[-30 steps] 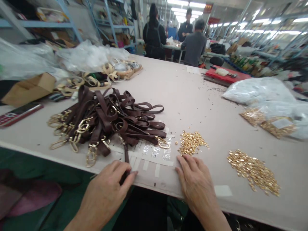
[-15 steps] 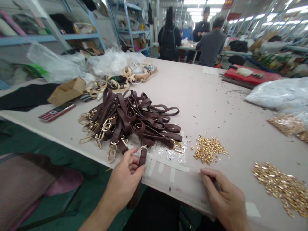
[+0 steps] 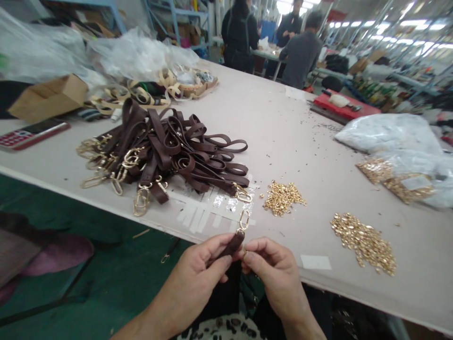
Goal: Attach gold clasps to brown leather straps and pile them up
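My left hand (image 3: 203, 274) is closed around the end of a dark brown leather strap (image 3: 231, 244), held over the table's front edge. A gold clasp (image 3: 244, 219) sticks up from that strap end. Thumb and forefinger of my right hand (image 3: 271, 267) pinch a small gold metal piece (image 3: 245, 251) right beside the strap; its exact shape is too small to make out. Beyond my hands lies a heap of brown leather straps (image 3: 170, 146) with gold clasps. To its right are a pile of small gold fittings (image 3: 283, 197) and a second gold pile (image 3: 364, 243).
A cardboard box (image 3: 49, 99), a red-edged calculator (image 3: 33, 134) and clear plastic bags (image 3: 130, 52) lie at the left. On the right are a white plastic bag (image 3: 392, 134), bagged gold parts (image 3: 406, 186) and a red board (image 3: 347, 106). Several people stand or sit farther back.
My left hand has drawn the strap away from the heap, rightward, and its clasp now points up. My right hand has come left to meet the strap. The view has shifted.
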`<state>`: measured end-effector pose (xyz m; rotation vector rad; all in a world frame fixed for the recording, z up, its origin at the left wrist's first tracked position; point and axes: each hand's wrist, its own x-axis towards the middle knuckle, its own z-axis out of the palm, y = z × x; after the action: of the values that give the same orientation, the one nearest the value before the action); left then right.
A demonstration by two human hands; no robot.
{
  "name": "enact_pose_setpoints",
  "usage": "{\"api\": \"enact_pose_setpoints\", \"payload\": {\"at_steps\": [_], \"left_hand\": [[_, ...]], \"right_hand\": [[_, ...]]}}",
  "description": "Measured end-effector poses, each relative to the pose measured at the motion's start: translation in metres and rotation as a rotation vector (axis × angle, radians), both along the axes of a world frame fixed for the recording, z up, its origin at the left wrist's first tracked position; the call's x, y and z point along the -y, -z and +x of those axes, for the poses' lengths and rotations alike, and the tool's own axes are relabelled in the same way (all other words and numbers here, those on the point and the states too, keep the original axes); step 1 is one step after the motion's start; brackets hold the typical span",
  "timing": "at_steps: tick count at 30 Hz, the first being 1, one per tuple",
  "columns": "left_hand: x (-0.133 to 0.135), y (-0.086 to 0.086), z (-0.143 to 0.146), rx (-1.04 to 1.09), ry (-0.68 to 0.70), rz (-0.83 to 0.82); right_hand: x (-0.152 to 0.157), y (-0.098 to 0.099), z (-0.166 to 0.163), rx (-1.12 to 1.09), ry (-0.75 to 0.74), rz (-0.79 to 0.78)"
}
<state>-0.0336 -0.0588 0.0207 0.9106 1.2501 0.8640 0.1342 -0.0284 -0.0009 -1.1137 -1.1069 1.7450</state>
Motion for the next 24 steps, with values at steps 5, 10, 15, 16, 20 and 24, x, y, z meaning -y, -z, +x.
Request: {"api": "enact_pose_setpoints", "payload": {"at_steps": [5,10,15,16,20,24], "left_hand": [[0.001,-0.003,0.008,-0.024,0.061,0.028],[0.006,-0.004,0.011,-0.102,0.117,0.088],[0.012,0.000,0.008,-0.314,0.195,0.298],[0.013,0.003,0.006,-0.352,0.209,0.355],[0.013,0.022,0.001,-0.401,0.257,0.564],[0.013,0.040,0.009,-0.278,0.266,0.553]], "right_hand": [[0.004,-0.005,0.003,0.092,0.024,-0.013],[0.008,-0.006,0.008,0.100,0.036,-0.009],[0.015,-0.008,0.011,0.035,0.034,-0.009],[0.017,-0.008,0.011,0.012,0.051,-0.008],[0.024,-0.003,0.011,-0.074,0.146,0.001],[0.030,-0.001,0.014,0.056,0.200,0.087]]}}
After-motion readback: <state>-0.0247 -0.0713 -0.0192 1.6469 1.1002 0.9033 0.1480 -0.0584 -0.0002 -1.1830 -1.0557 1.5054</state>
